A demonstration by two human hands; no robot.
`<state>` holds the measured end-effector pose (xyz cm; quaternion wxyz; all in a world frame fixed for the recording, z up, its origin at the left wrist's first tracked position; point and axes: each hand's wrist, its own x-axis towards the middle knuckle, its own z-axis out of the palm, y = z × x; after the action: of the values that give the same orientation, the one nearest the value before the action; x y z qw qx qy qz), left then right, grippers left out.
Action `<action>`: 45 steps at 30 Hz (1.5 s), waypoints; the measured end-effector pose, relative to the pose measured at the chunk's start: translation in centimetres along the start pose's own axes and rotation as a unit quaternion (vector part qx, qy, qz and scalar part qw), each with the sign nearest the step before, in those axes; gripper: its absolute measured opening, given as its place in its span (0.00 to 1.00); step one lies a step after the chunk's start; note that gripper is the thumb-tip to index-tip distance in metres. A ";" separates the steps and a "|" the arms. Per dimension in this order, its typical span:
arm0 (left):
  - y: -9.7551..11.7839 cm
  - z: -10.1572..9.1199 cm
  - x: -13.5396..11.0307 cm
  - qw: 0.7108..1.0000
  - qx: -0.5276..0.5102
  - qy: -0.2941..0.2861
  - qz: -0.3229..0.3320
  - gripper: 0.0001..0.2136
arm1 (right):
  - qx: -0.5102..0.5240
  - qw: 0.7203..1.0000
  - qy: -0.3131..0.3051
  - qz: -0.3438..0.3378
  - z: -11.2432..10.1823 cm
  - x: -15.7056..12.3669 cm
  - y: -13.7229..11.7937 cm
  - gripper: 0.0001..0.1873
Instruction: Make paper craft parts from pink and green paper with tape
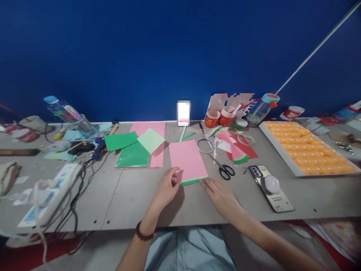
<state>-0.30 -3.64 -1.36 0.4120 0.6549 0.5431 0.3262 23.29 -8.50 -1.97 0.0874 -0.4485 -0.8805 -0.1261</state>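
Observation:
A pink sheet of paper lies on the grey table in front of me, with a narrow green strip along its near edge. At the near left corner, the curled fingers of my left hand pinch the paper. My right hand grips the right end of the same edge, its fingers close together and partly hiding the corner. Just right of the sheet rest black-handled scissors. Beyond its far edge are thin green and pale paper strips.
Left stand green sheets, a glue gun, cables and a power strip. A lit phone leans on the blue wall. Right are paper cups, a pink-green paper fan, a phone and a tray of orange balls.

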 end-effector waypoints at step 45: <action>0.0 0.2 -0.1 1.000 0.002 0.011 -0.002 0.22 | -0.024 0.999 -0.021 0.000 -0.2 1.1 -1.8 0.25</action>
<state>-0.16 -3.74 -1.40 0.4055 0.6508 0.5499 0.3311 21.13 -8.72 -1.77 0.0581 -0.4531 -0.8788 -0.1378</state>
